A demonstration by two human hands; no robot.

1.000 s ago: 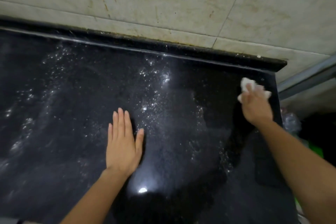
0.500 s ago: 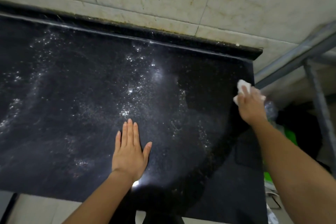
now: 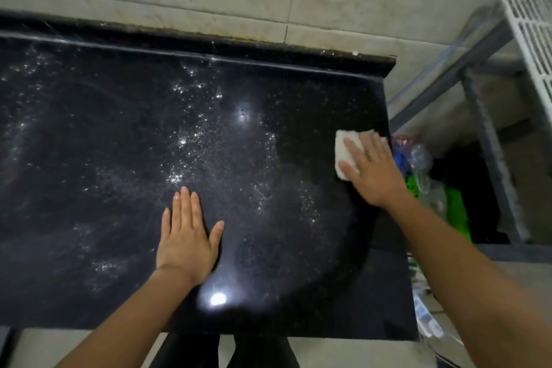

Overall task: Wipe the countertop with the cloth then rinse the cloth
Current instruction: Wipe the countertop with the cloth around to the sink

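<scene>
While the left hand [image 3: 186, 240] lies flat, fingers together, on the wet black speckled stone countertop [image 3: 104, 143], the right hand [image 3: 372, 169] presses the folded white cloth [image 3: 343, 149] w/ fingers spread, nr the right edge.

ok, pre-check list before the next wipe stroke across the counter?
1. Cloth under right hand, flat on the counter: ok.
2. Right grip: palm pressing, fingers spread, not closed around the cloth: ok for wiping.
3. Left hand flat on the black countertop, empty, sitting in the stroke path: not ok.
4. White speckled residue left mid-counter: not ok.
5. Cloth near the right edge, overhang: cannot tell.
6. Sink or tap for rinsing: cannot tell, not in view.
</scene>
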